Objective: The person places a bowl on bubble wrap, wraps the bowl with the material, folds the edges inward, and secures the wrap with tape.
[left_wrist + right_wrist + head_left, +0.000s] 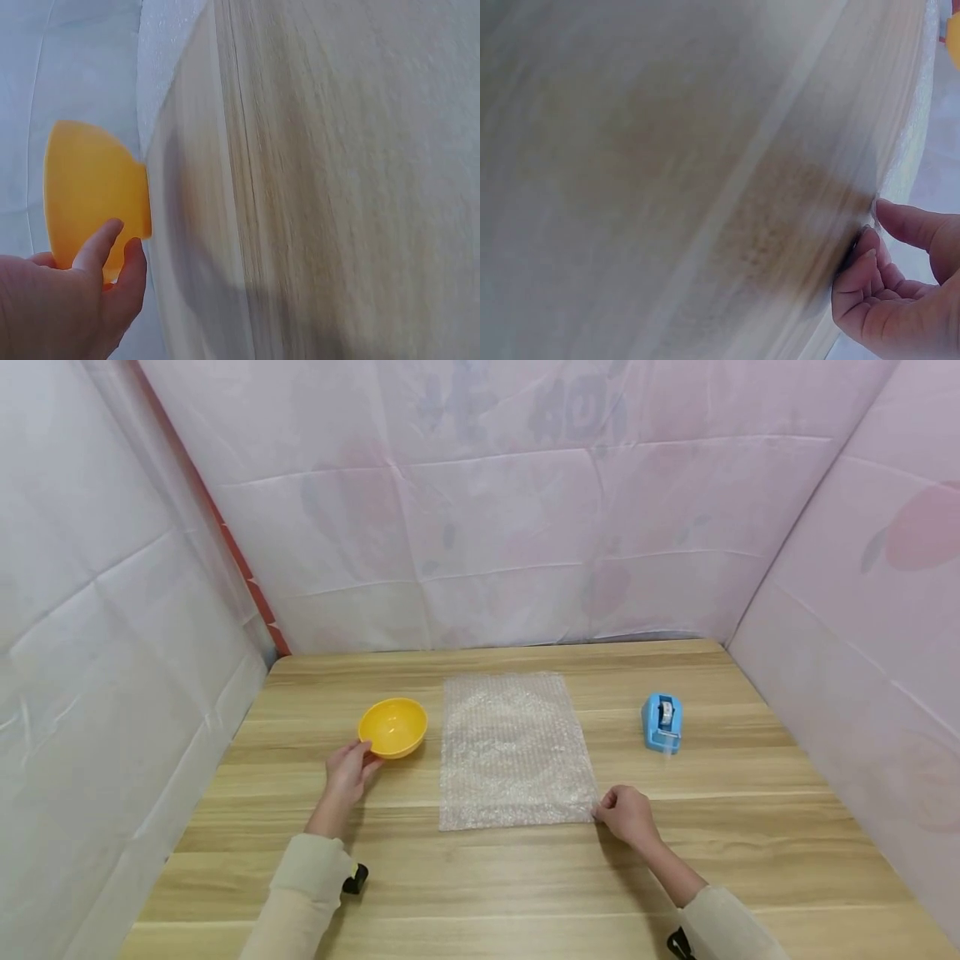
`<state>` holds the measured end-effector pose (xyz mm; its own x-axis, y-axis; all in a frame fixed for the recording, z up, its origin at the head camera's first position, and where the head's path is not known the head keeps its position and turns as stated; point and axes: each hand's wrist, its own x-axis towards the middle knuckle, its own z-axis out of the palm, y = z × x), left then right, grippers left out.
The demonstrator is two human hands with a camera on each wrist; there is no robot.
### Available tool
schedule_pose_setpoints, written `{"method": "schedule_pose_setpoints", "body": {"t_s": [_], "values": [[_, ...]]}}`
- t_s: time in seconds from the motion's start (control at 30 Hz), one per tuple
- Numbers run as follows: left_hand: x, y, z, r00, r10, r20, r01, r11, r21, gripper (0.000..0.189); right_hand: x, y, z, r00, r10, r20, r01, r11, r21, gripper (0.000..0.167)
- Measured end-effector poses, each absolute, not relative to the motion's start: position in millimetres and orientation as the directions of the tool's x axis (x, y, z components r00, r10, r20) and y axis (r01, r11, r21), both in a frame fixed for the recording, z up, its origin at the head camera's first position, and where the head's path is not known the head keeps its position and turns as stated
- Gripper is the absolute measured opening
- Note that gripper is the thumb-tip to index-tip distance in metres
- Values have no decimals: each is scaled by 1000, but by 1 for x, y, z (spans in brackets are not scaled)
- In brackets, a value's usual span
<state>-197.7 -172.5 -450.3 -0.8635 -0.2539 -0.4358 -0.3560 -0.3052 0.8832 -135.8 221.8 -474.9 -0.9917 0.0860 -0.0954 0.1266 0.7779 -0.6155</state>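
Observation:
A yellow bowl [393, 727] is left of the sheet of bubble wrap [513, 752], its opening facing up. My left hand [349, 771] grips the bowl at its near left side, with fingers [133, 274] against its outer wall in the left wrist view. The bubble wrap lies flat, roughly square, in the middle of the wooden table. At its near right corner my right hand [627, 814] pinches the edge between thumb and curled fingers. The right wrist view shows that right hand [900, 292] low at the tabletop beside the wrap's edge.
A blue tape dispenser [663, 723] stands on the wooden table [495, 893], right of the bubble wrap. Pale printed cloth [510, 527] hangs behind the table and along both sides.

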Motion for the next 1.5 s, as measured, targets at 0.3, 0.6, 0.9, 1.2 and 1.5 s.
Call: {"method": "schedule_pose_setpoints", "body": {"t_s": [0.3, 0.6, 0.9, 1.2, 1.5], "values": [[-201, -152, -446, -873, -239, -424, -350, -298, 888, 48, -136, 223, -477, -994, 77, -83, 112, 775, -621, 17], [-205, -127, -446, -889, -218, -402, -338, -279, 899, 46, -137, 223, -476, -994, 75, -78, 108, 758, -643, 17], [-209, -106, -447, -895, -218, -389, -330, -264, 906, 45, -137, 223, -480, -988, 80, -129, 148, 707, -692, 14], [-211, -83, -449, -901, -216, -376, -328, -230, 916, 41, -134, 224, -480, -985, 82, -152, 167, 672, -722, 13], [-213, -58, -451, -901, -204, -383, -340, -217, 915, 39, -134, 226, -479, -976, 92, -196, 207, 661, -721, 13]]}}
